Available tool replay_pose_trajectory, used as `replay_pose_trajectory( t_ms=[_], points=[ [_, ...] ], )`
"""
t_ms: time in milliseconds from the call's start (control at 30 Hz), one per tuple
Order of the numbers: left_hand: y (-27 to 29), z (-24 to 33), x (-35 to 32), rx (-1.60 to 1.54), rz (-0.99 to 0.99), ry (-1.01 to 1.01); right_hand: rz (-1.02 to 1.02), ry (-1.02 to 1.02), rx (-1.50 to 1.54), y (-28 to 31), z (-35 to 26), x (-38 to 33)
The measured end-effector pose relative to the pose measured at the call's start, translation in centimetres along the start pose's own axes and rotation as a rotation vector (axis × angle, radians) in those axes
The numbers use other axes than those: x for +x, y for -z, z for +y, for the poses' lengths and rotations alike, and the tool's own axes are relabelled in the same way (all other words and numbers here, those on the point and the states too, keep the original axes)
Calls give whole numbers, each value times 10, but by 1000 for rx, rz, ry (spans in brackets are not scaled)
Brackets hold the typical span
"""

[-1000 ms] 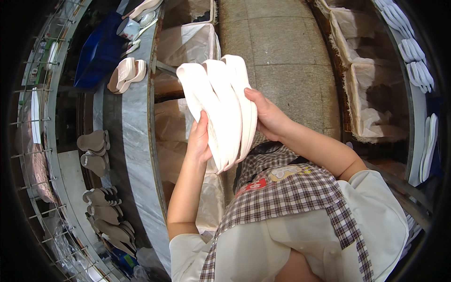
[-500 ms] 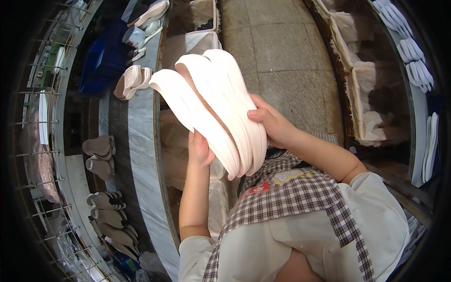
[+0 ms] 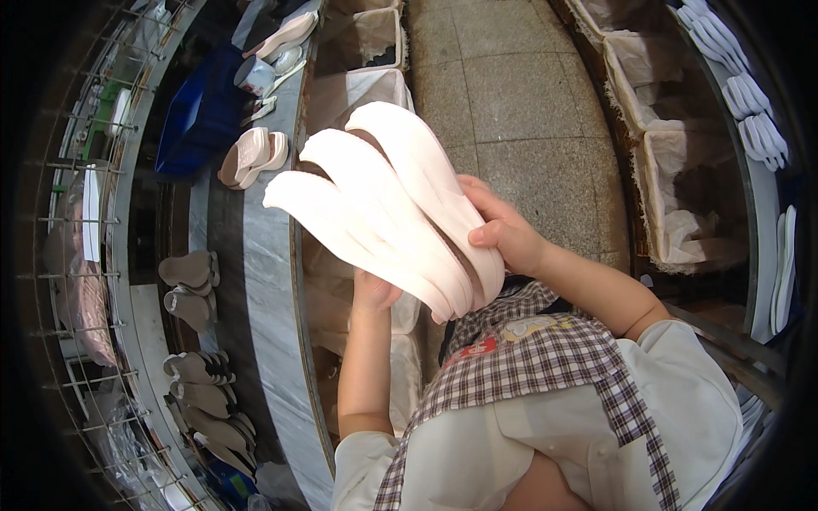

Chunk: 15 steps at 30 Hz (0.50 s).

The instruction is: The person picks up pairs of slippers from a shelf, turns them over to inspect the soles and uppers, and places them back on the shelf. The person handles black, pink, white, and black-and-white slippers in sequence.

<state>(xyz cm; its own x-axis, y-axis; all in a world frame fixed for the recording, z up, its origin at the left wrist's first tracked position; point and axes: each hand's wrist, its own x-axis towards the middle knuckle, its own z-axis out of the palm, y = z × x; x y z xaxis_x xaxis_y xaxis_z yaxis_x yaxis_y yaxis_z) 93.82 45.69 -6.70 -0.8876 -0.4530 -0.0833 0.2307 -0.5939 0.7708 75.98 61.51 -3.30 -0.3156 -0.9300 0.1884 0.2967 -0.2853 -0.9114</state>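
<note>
Between my two hands I hold a fanned stack of pale pink shoe soles (image 3: 375,200), tilted over the gap between the left counter and the floor. My right hand (image 3: 503,230) grips their right edge near the close end, thumb on top and fingers behind. My left hand (image 3: 375,291) is closed under the left edge of the stack, most of its fingers hidden beneath. The soles spread apart at their far ends and overlap near my apron. Their undersides are hidden.
On the left marble counter (image 3: 281,375) are a pair of pink soles (image 3: 254,157), a mug (image 3: 254,77) and grey-brown soles (image 3: 192,272). A blue crate (image 3: 200,111) stands behind. Cloth-lined baskets (image 3: 656,196) line the right side, beside a shelf of white soles (image 3: 763,140).
The soles have fanned wider at their far ends, with the leftmost tilting further left. My left hand has slid further under the stack. The view has shifted slightly.
</note>
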Motion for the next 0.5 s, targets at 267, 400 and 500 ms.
replay_pose_trajectory(
  t_ms=[267, 400, 500],
  points=[
    [-14, -1, 0, 22, 52, -34, -9, 85, -58, -6, 0, -4],
    [-18, -4, -1, 80, 93, -74, -10, 140, -65, -7, 1, -5],
    [-16, -5, -3, 89, 84, -83, -13, 143, -45, -8, 3, -6]
  ],
)
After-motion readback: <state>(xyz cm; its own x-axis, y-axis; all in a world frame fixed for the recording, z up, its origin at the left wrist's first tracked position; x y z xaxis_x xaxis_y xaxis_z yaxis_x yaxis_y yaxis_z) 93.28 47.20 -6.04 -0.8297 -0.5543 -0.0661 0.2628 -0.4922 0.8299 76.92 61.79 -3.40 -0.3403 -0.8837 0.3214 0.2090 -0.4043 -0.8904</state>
